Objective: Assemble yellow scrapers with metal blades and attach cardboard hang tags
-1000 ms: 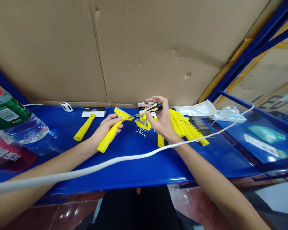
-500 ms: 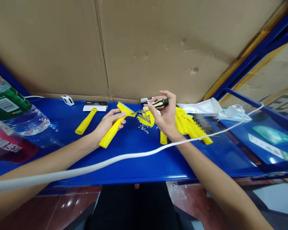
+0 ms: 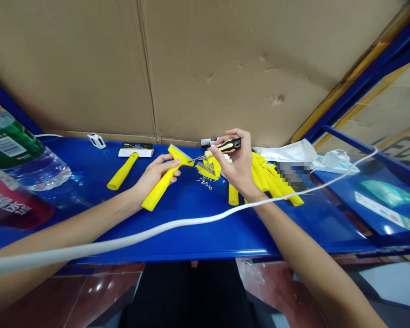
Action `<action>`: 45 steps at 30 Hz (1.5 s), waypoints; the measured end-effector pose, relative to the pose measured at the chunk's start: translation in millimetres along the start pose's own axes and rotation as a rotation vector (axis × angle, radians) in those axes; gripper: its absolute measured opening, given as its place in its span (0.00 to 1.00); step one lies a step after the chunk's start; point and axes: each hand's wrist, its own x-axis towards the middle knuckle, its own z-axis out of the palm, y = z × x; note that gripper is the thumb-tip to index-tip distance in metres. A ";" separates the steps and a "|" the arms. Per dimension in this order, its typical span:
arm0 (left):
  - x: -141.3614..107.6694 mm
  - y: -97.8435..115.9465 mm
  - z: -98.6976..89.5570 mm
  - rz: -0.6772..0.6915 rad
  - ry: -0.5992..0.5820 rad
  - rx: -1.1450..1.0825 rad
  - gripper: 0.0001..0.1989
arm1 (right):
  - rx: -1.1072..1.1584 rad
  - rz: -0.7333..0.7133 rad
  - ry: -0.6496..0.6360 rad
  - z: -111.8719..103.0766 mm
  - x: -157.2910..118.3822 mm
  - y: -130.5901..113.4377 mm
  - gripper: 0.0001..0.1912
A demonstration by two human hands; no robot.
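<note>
The left hand and the right hand are both bare. Each one has a thumb and thin fingers. The left forearm and the right forearm are bare too, long and smooth. They are slim at the wrists and get wider on the way up. On the legs are plain black cloth trousers. The cloth is so dark that its folds and seams are hard to see.
</note>
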 end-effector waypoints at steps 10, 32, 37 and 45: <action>-5.2 5.7 6.9 -0.023 0.039 0.007 0.20 | 0.007 0.053 0.020 -1.2 1.1 7.6 0.27; -7.6 9.9 12.6 -0.035 0.081 0.023 0.20 | 0.063 0.104 -0.026 -0.4 1.5 -1.0 0.24; -5.9 8.2 10.8 -0.030 0.070 0.016 0.21 | 0.105 0.108 -0.083 -1.4 1.9 -0.8 0.27; -4.3 8.2 8.4 -0.040 0.074 0.004 0.21 | 0.063 0.155 -0.043 -0.5 0.8 1.4 0.29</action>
